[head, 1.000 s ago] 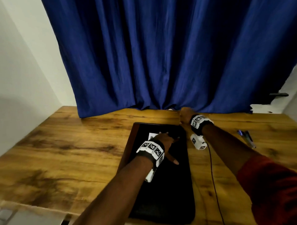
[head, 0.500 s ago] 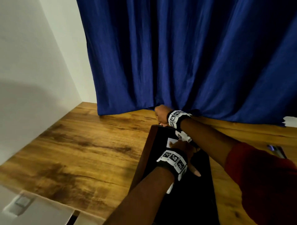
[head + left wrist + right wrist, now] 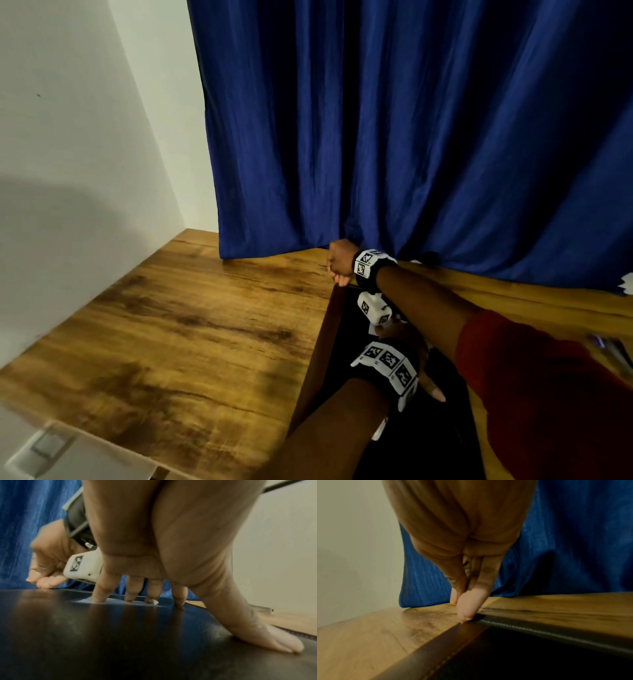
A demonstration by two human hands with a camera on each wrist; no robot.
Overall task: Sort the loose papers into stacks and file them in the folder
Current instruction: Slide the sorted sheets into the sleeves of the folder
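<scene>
Folder: black folder (image 3: 435, 442) with a brown stitched edge lies flat on the wooden table (image 3: 191, 342), toward the table's right side, its far end close to the blue curtain (image 3: 411, 137).
Folder far corner: in the right wrist view the stitched seam of the folder (image 3: 530, 630) runs from the corner along the top edge; the brown border runs down the left side.
Left hand: left hand (image 3: 154, 547) is planted on the folder's black cover (image 3: 120, 642), palm raised, fingers straight and spread.
Left fingertips: four fingertips (image 3: 101, 596) press down on a white slip of paper (image 3: 154, 602) and the cover beside it; the thumb lies flat on the cover well to the right.
Paper: only a thin white patch shows under the fingertips near the folder's far end; its full extent is hidden by the hand.
Right hand: right hand (image 3: 339, 262) reaches across above the left forearm to the folder's far left corner.
Right fingers: thumb and forefinger (image 3: 471, 601) are pressed together in a pinch at the corner edge; what sits between them cannot be told, as it is too small and blurred.
Wrists: both carry white bands with black square markers.
Sleeve: red sleeve (image 3: 548, 394) covers the right upper arm.
Surroundings: pens (image 3: 613, 353), blurred, lie on the table to the right of the folder; pale wall on the left.
</scene>
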